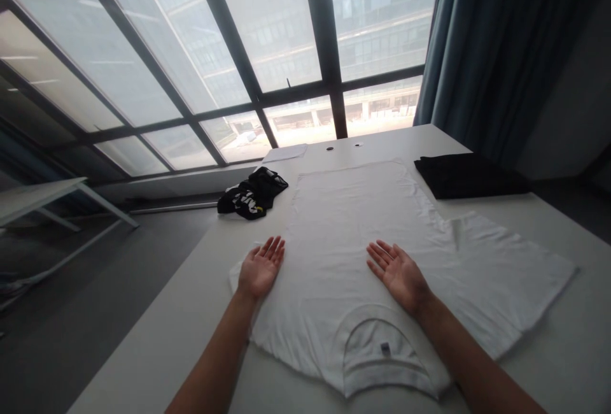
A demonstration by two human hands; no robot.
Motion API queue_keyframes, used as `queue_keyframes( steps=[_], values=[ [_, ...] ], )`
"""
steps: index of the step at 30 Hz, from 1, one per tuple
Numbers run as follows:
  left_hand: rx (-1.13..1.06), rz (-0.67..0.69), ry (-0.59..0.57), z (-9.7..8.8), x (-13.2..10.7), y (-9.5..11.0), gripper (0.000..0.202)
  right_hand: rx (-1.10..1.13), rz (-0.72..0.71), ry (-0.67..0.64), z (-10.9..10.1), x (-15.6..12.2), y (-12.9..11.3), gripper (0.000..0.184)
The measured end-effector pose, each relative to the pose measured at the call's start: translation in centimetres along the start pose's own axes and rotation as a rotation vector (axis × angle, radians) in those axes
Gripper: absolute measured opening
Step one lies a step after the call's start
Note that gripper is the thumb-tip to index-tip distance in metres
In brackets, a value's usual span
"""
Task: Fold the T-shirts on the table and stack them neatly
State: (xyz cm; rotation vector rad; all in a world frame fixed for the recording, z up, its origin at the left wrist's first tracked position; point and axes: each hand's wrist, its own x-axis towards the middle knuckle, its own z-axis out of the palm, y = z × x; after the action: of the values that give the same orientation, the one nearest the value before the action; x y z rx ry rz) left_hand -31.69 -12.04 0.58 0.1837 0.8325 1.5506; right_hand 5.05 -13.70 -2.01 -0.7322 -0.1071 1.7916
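A white T-shirt (334, 229) lies spread on a white table, its collar toward me and its hem at the far side. Its sleeve on the right is stretched out; the one on the left is partly covered by my arm. My left hand (261, 269), palm up with fingers extended, is over the shirt's left edge. Over the middle of the shirt, above the collar, is my right hand (397, 272), also palm up, fingers apart. Neither hand holds anything. Whether they touch the cloth I cannot tell.
A crumpled black garment with white print (252, 194) lies at the table's left edge. On the right rests a folded black cloth (470, 175). White paper (285, 153) lies at the far end. Windows, a dark blue curtain (458, 64) and another table (42, 194) stand around.
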Motion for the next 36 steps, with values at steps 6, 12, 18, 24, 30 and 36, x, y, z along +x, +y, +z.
queue_keyframes(
  steps=[6,12,18,24,30,36],
  values=[
    [-0.014,0.061,0.006,-4.0,0.7,4.0,0.041,-0.008,0.004,-0.008,-0.1,0.1,0.0,0.026],
    [0.001,0.097,-0.072,-4.0,-2.3,3.7,0.047,0.002,0.012,-0.017,-0.4,0.4,0.0,0.027],
    [0.084,-0.096,-0.107,-5.0,-4.6,2.2,0.049,-0.013,0.002,-0.021,-0.4,0.1,-0.1,0.027],
    [0.117,0.201,0.129,-6.2,-5.1,5.6,0.04,-0.035,0.001,-0.016,-0.5,0.0,-0.2,0.029],
    [0.116,-0.003,-0.042,-6.3,-7.7,4.2,0.045,-0.033,-0.002,-0.023,-0.8,0.2,-0.1,0.029],
    [0.299,0.045,0.238,-7.4,-7.0,5.5,0.037,-0.026,0.005,-0.026,-0.7,0.2,-0.1,0.03]
  ],
)
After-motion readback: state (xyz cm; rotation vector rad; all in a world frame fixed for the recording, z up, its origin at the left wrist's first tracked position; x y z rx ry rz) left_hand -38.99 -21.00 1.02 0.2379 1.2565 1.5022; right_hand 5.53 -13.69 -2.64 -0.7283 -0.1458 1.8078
